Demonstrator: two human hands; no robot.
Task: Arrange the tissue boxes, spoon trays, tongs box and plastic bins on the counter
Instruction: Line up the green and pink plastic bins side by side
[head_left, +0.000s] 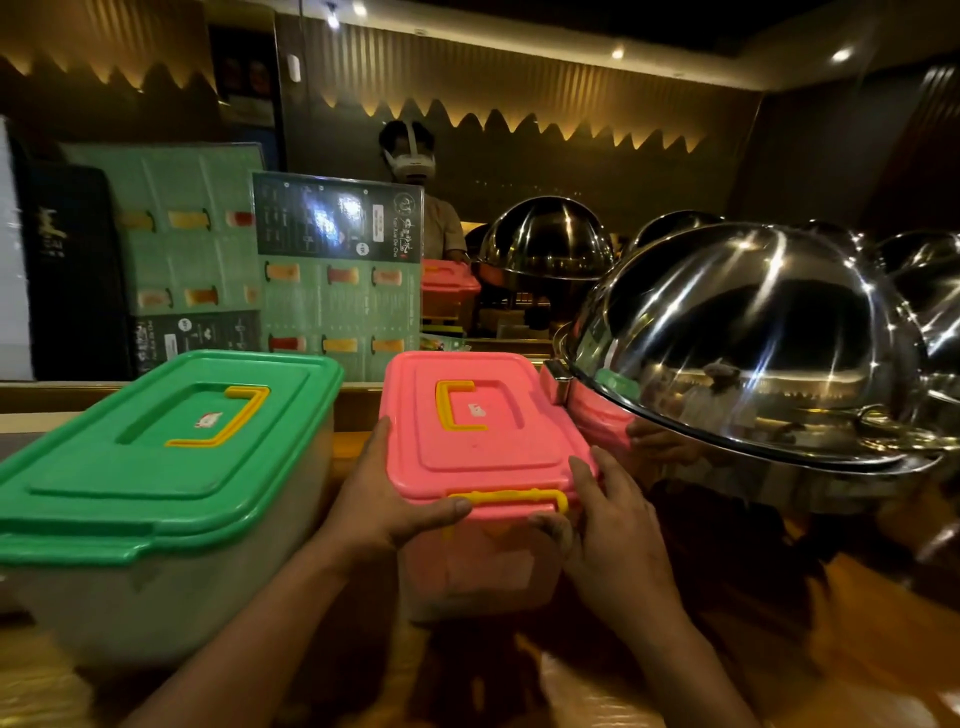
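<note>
Both hands are on the pink-lidded bin (480, 457), near end, on the wooden counter (857, 649). Left hand (387, 499) wraps the left front corner, thumb over the lid lip beside the yellow latch (511, 500). Right hand (605, 525) cups the right front corner, fingers along the lid edge. Each is grasping the bin, not just resting.

Handling, my read: rigid thin plastic, smooth and a bit slippery; load inside can't be made out through the cloudy wall. Best grip is under the lid rim at the corners, as now; the yellow top handle (457, 405) suits 1-hand lifts only.

Clearance: green-lidded bin (166, 452) sits just beside on the left, narrow gap. Chafing dish dome (753, 338) crowds the right rear corner, near touching. Open counter lies toward the camera and right front.
</note>
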